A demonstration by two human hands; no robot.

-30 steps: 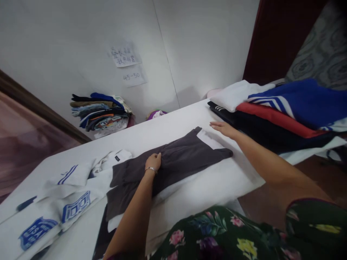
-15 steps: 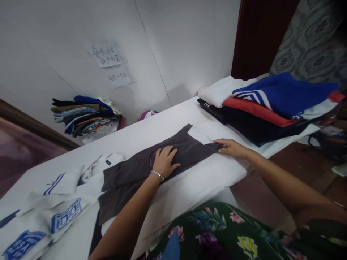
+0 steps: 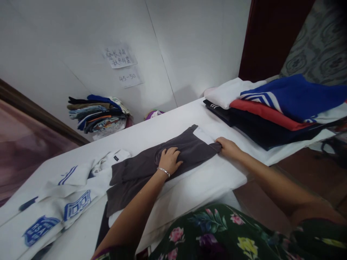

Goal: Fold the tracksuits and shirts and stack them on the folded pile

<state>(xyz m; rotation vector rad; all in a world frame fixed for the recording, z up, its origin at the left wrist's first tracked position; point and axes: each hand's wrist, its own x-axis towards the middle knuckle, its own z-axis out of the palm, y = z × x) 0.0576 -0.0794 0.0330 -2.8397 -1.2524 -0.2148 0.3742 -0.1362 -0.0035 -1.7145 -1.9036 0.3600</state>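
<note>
A dark grey garment (image 3: 143,159) lies flat on the white table, its two long parts ending at the left; I cannot tell whether they are legs or sleeves. My left hand (image 3: 169,160) rests palm down on its middle, fingers a little bent and apart, with a bracelet at the wrist. At the garment's right end, my right hand (image 3: 229,148) is closed on a gathered corner. White cloth (image 3: 203,135) shows past the garment's edge, between the hands and the wall side.
White garments with blue prints (image 3: 76,207) lie at the left. A stack of folded clothes (image 3: 273,112) sits at the right end of the table (image 3: 151,135). Beyond the far edge is another clothes pile (image 3: 100,113). Handwritten papers (image 3: 120,57) hang on the wall.
My view has turned slightly left. My right hand has closed more tightly round the garment's corner. The fingers of my left hand have drawn a little closer together and bent.
</note>
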